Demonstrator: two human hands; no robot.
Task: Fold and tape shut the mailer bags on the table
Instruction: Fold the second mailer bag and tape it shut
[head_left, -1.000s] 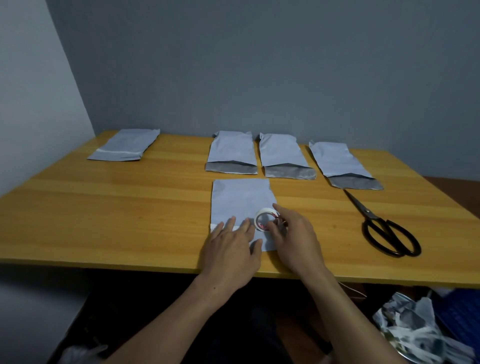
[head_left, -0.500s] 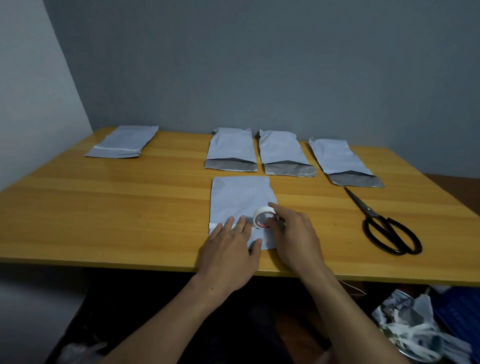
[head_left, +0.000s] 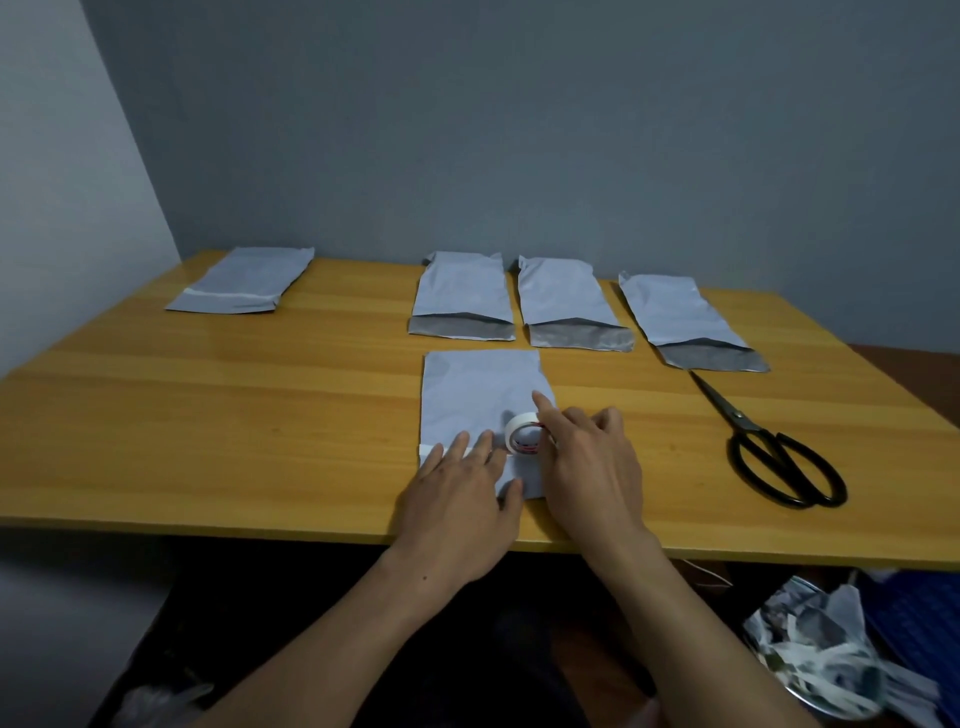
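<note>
Taping in progress on the nearest mailer bag (head_left: 480, 387), which lies near the front edge of the table (head_left: 208, 415). Far left, a bag (head_left: 241, 280) with a white strip across its fold appears finished. Next, the left hand (head_left: 460, 499) lies flat and open on the folded end of the nearest bag, fingers spread, gripping nothing, pinning the white tape strip (head_left: 431, 450). Beside it, the right hand (head_left: 587, 467) holds the tape roll (head_left: 524, 433) upright on the bag, thumb and fingers closed around its rim, forefinger extended. To seal well, the roll should probably travel straight across to the right edge while the left hand keeps the fold flat. Behind, three bags (head_left: 563, 296) wait with open flaps. Far right, scissors (head_left: 769, 452) lie ready for the cut.
</note>
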